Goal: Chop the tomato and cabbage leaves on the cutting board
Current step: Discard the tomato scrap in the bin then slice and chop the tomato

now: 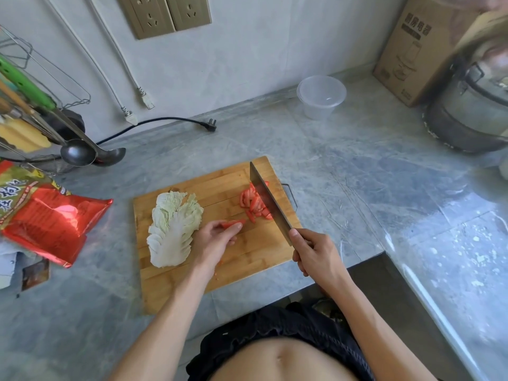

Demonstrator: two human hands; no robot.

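A wooden cutting board (192,281) lies on the grey marble counter. Pale cabbage leaves (173,229) rest flat on its left half. A pile of red tomato slices (251,202) sits near the board's far right corner. My left hand (217,237) pinches one tomato piece (233,224) just in front of the pile. My right hand (313,254) grips the handle of a cleaver (268,202), whose blade stands tilted against the right side of the tomato pile.
A red snack bag (52,221) lies left of the board. Behind it stands a utensil rack with ladles (90,155). A clear plastic tub (321,96), a cardboard box (417,50) and a cooker (472,114) sit at the back right. Loose plugs (209,125) lie near the wall.
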